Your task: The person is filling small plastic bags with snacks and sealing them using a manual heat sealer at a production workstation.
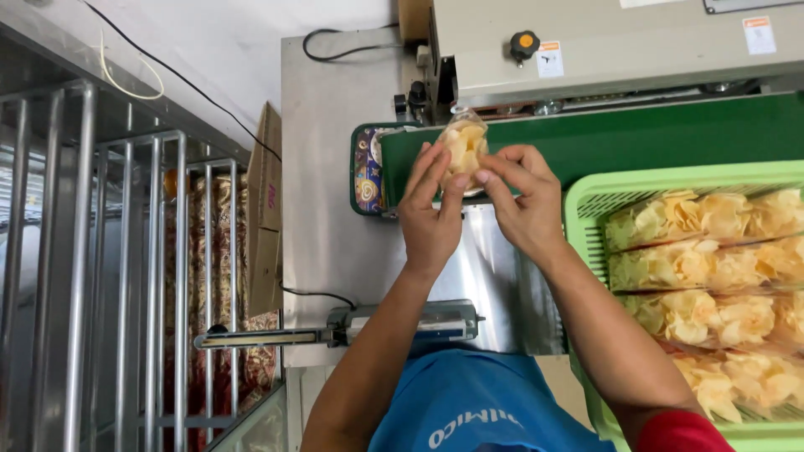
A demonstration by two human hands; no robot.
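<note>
Head view: both the left hand (pixel 430 219) and right hand (pixel 526 201) are gripping a clear bag of chips (pixel 463 147) at the green belt (pixel 670 134) of the sealing machine (pixel 620 50); many bags are waiting in the green basket (pixel 586 201).

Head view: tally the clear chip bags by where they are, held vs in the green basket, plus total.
Clear plastic bag of pale yellow chips held in the left hand and right hand: 1
Clear plastic bags of chips in the light green plastic basket: 4 visible
Total: 5
</note>
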